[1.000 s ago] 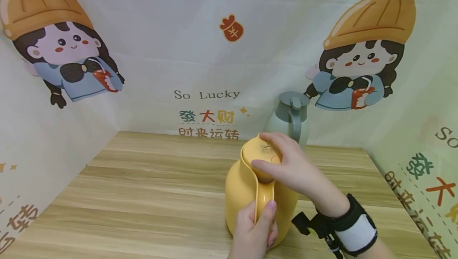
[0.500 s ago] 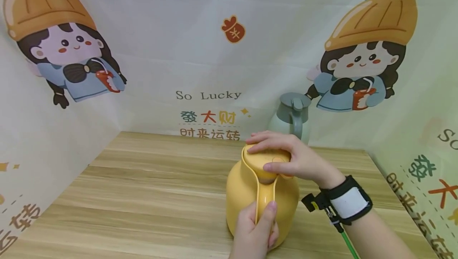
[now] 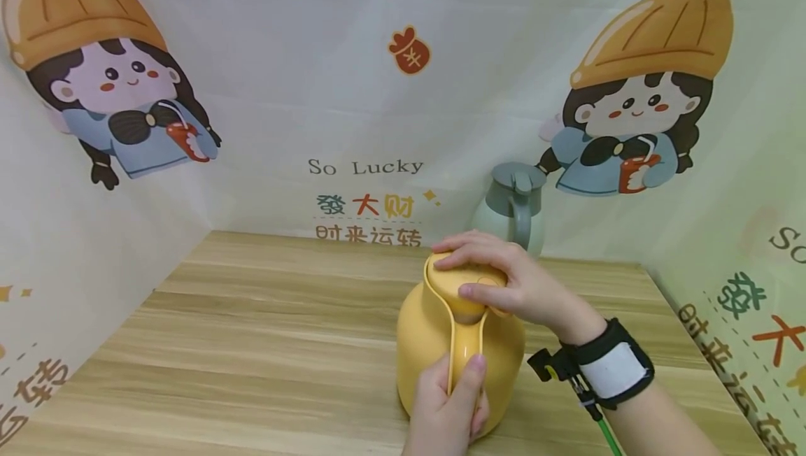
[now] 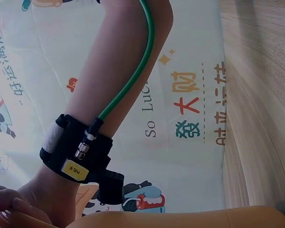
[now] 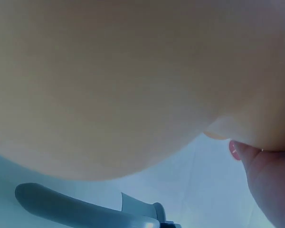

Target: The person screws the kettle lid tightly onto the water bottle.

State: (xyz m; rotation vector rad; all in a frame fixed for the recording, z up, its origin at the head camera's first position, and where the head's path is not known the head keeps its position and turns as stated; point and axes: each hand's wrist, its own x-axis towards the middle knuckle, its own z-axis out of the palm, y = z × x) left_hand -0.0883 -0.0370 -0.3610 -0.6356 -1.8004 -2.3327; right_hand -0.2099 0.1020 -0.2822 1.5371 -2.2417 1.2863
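A yellow thermos jug (image 3: pixel 418 344) stands upright on the wooden table, its handle towards the person. My left hand (image 3: pixel 446 400) grips the handle (image 3: pixel 467 340), thumb lying along it. On top sits the yellow lid (image 3: pixel 455 275), seated in the jug's mouth. My right hand (image 3: pixel 510 278) spans the lid from the right and holds it, fingers over the far side and thumb at the near side. The left wrist view catches only the jug's curved side (image 4: pixel 180 219) and part of a hand. In the right wrist view the hand's own skin covers most of the picture.
Behind the right hand, by the back wall, stands a pale green thermos jug (image 3: pixel 513 208) with a grey-green lid and handle. The wooden table (image 3: pixel 283 330) runs up to printed cloth walls (image 3: pixel 271 92) at the back and both sides. A green cable trails from the right wrist camera (image 3: pixel 557 365).
My right hand has turned on the lid, its fingers shifting to the left and the wrist swinging outward; little differs over the last half second. The left hand keeps its grip.
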